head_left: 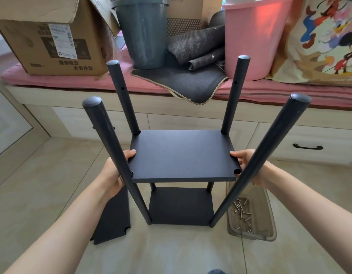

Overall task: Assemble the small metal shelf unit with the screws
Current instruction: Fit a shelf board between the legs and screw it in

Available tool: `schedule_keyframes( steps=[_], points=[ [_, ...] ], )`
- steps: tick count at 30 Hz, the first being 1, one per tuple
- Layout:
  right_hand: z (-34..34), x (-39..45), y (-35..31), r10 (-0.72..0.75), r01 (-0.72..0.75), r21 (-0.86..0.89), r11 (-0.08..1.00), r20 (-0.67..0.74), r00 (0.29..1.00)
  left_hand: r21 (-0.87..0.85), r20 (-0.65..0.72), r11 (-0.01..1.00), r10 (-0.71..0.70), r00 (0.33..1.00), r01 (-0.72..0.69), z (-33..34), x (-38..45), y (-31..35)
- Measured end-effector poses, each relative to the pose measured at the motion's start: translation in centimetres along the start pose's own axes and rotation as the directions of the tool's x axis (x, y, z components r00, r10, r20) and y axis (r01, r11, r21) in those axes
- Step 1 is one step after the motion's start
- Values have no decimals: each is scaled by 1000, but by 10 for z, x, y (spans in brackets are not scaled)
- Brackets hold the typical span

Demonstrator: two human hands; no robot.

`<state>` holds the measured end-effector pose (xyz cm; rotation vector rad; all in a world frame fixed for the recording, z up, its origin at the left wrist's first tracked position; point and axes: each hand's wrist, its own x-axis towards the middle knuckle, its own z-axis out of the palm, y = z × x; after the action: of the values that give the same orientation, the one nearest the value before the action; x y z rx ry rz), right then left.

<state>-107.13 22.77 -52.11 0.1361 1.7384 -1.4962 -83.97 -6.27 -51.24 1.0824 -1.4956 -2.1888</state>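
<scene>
Fingers of both hands are curled around the short edges of the middle shelf board (182,155), thumbs on top, so both hands are gripping it: left hand (113,173) on the left edge, right hand (248,165) on the right edge. Biggest thing in view is the shelf unit itself, standing on the tiled floor (171,252) with four dark poles sticking up: front-left pole (109,147), front-right pole (270,147), back-left pole (122,95), back-right pole (233,95). That held board sits level between the poles, its corner notches right by them. Bottom shelf (181,206) is down at floor level, mostly hidden under the held board. Both front poles cross in front of the hands, so most of each palm and the lower fingers are blocked, and I can't make out how far the fingers wrap underneath. Both forearms come in from the bottom corners, cut off by the frame. A spare board (111,220) lies on the floor to the left, partly covered by the left wrist. Right of the unit there's a clear tray (270,220) with loose screws (243,214) inside, its top end hidden behind the front-right pole.
</scene>
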Motion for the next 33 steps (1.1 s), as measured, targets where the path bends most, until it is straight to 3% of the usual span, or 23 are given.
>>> schedule_keyframes(
  steps=[16, 33],
  points=[
    [-12, 14, 2, -134, 134, 1, 991, 86, 987, 15, -37, 999, 42, 998, -42, -2, -2, -6],
    [-14, 49, 42, -110, 103, 53, 993, 134, 985, 30, 0, 999, -30, 1000, 30, -16, 15, -49]
  ],
)
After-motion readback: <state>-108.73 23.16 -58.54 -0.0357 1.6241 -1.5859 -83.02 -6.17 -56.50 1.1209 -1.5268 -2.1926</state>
